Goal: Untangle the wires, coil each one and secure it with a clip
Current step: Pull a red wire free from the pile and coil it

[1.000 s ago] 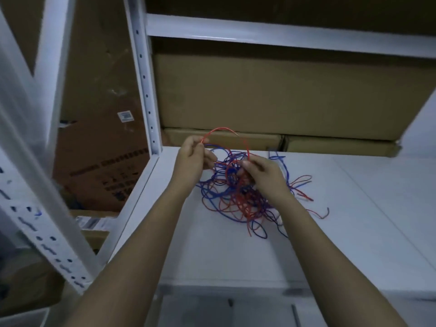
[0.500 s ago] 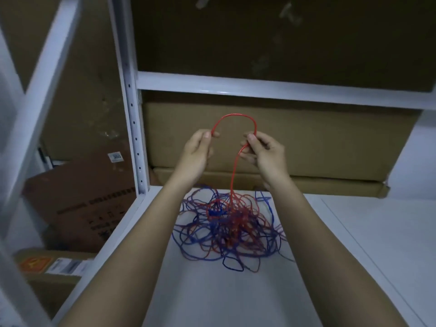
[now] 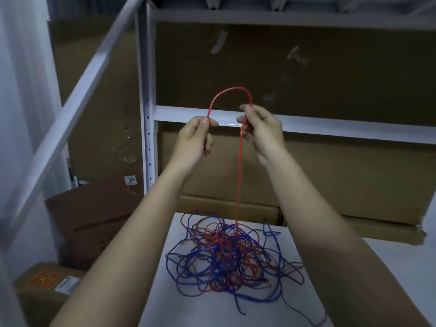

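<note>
Both hands have risen further above the tangle since half a second ago, drawing a longer run of red wire taut out of it. Left hand (image 3: 193, 140): thumb and forefinger pinch the free end of the thin red insulated wire (image 3: 239, 171). Right hand (image 3: 262, 131): fingers curled, pinching the same wire just beside the left hand. Between the two hands the wire arches up in a small loop; from the right hand it drops straight down into the tangled heap of red and blue wires (image 3: 226, 258). Heap lies on the white flat shelf surface (image 3: 188, 308), directly below the hands. Behind the heap: flat brown cardboard boxes (image 3: 330, 180), and above them a white metal shelf beam (image 3: 342, 128). Left of the heap: a white perforated upright post (image 3: 147, 138), then a dark brown carton with a white label (image 3: 94, 213).
</note>
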### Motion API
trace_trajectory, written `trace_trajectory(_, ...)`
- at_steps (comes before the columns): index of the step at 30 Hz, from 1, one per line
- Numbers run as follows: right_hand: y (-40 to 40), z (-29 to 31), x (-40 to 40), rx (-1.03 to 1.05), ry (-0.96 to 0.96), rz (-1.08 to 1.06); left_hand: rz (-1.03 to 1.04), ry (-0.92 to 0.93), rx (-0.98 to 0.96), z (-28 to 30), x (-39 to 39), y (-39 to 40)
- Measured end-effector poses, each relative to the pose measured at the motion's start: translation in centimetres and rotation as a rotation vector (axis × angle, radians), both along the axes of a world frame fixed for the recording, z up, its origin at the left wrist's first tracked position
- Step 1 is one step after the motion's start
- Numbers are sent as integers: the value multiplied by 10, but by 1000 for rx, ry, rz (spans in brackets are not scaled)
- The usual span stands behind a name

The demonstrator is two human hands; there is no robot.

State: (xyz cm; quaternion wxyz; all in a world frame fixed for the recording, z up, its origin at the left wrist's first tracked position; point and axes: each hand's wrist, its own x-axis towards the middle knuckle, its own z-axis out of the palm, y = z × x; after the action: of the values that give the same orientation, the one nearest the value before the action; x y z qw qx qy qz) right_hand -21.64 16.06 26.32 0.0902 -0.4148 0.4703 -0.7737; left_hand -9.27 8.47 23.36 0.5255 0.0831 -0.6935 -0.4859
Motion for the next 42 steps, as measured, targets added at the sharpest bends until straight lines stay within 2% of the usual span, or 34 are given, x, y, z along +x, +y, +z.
trace_trajectory(3,-10,7,-1,-3,30,-23,-29,25,2,6,3,-5)
trace_trajectory(6,-23,-23,-9,239,67,-108,-103,33,112,-1,7,-12)
trace_trajectory(9,-39,-73,-11,514,288,-140,-211,59,267,-15,9,-21)
trace_trajectory(14,-38,-147,17,729,721,-91,-188,-5,419,-53,7,-37)
trace_trajectory(17,-28,-174,34,694,1047,-289,-159,-39,501,-76,8,-46)
trace_trajectory(19,-24,-191,42,587,1149,-406,-208,-47,545,-93,10,-50)
trace_trajectory(23,-8,-219,53,441,1275,-409,-344,-68,607,-128,16,-50)
trace_trajectory(26,5,-219,60,467,1325,-347,-340,-174,623,-147,19,-42)
trace_trajectory(31,19,-206,65,550,1403,-355,-316,-368,268,-172,25,-32)
trace_trajectory(36,31,-193,59,496,1455,-435,-300,-458,147,-178,34,-30)
trace_trajectory(40,31,-182,47,398,1275,-546,-288,-481,101,-173,40,-25)
trace_trajectory(42,27,-179,43,398,1155,-496,-315,-471,139,-169,41,-22)
